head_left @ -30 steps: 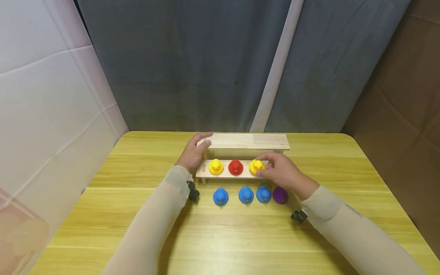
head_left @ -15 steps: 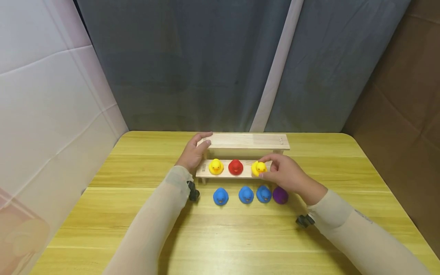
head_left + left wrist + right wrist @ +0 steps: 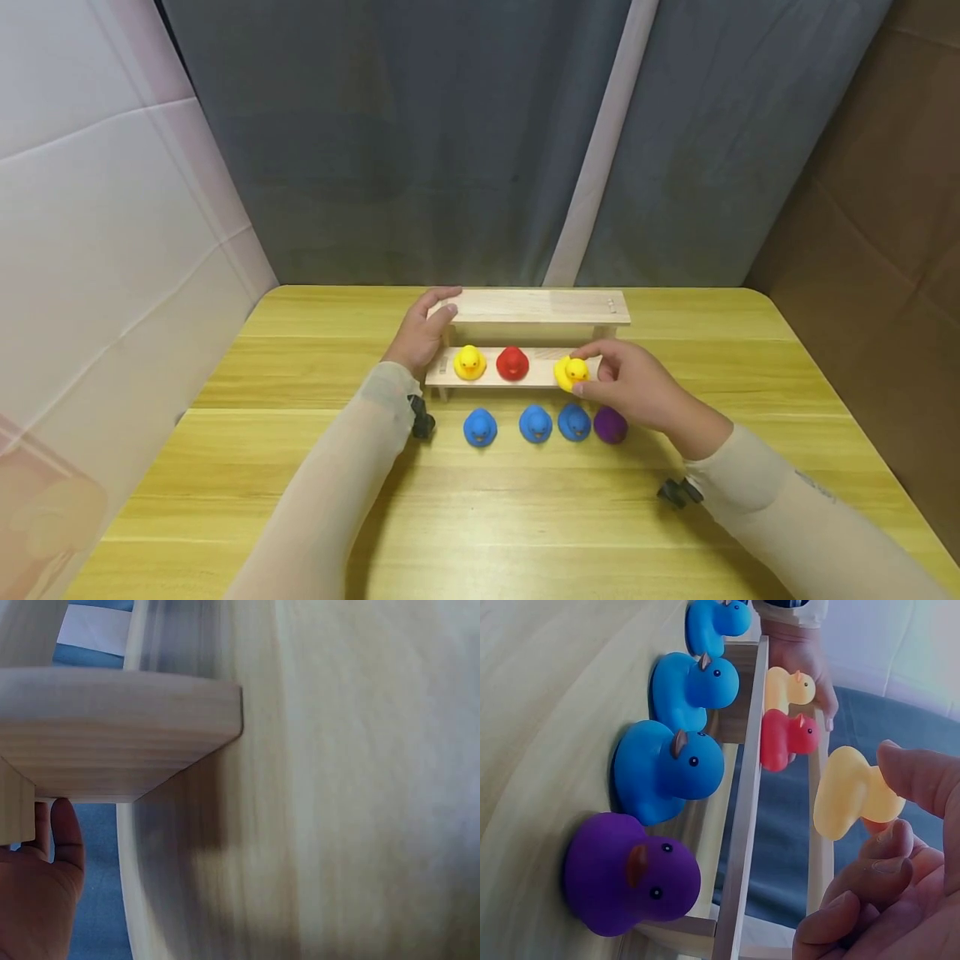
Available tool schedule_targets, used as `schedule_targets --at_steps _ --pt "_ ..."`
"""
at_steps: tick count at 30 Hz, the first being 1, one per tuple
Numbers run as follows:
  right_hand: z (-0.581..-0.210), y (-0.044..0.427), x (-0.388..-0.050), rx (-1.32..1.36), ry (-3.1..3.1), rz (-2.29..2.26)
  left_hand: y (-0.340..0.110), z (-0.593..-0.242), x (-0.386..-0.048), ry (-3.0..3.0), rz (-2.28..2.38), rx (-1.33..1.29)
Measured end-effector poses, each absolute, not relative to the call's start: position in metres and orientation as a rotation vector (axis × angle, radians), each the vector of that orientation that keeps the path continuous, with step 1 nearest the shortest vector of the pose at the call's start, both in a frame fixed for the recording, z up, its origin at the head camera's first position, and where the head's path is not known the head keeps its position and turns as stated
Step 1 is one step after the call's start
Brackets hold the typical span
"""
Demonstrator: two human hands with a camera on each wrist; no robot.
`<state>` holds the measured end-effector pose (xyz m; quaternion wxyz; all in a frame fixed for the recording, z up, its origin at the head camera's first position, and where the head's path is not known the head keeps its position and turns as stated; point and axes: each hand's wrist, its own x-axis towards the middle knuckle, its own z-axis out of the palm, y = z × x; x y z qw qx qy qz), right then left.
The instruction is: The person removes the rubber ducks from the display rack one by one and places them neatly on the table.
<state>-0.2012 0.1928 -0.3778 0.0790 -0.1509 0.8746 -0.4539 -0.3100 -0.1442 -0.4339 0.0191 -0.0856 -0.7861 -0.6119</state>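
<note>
A two-tier wooden rack (image 3: 536, 307) stands on the table. My left hand (image 3: 422, 332) grips the left end of its upper plank; in the left wrist view part of that hand (image 3: 45, 892) shows beyond a plank. With thumb and fingers, my right hand (image 3: 637, 379) pinches a yellow rubber duck (image 3: 570, 372) over the right part of the lower plank. The right wrist view shows this duck (image 3: 844, 791) raised off the plank. Another yellow duck (image 3: 469, 363) and a red duck (image 3: 512, 364) sit on the lower plank's left and middle.
In front of the rack, on the wooden table (image 3: 480, 517), stand a blue duck (image 3: 480, 427), two more blue ducks, and a purple duck (image 3: 611, 425) at the row's right end. A grey curtain (image 3: 405, 167) hangs behind the table.
The right hand has drawn the pinched yellow duck to the right, away from the red duck, and slightly toward me. The left hand stays in place on the rack.
</note>
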Motion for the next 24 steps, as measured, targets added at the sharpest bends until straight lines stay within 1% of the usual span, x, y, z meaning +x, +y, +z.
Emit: schedule_targets --at_steps 17,24 --pt "-0.38 0.198 -0.196 -0.409 2.623 -1.361 -0.141 -0.432 -0.307 -2.412 -1.941 -0.19" --pt "-0.381 0.198 -0.192 -0.376 2.597 -1.344 -0.136 -0.415 -0.294 -2.4 -1.997 -0.177"
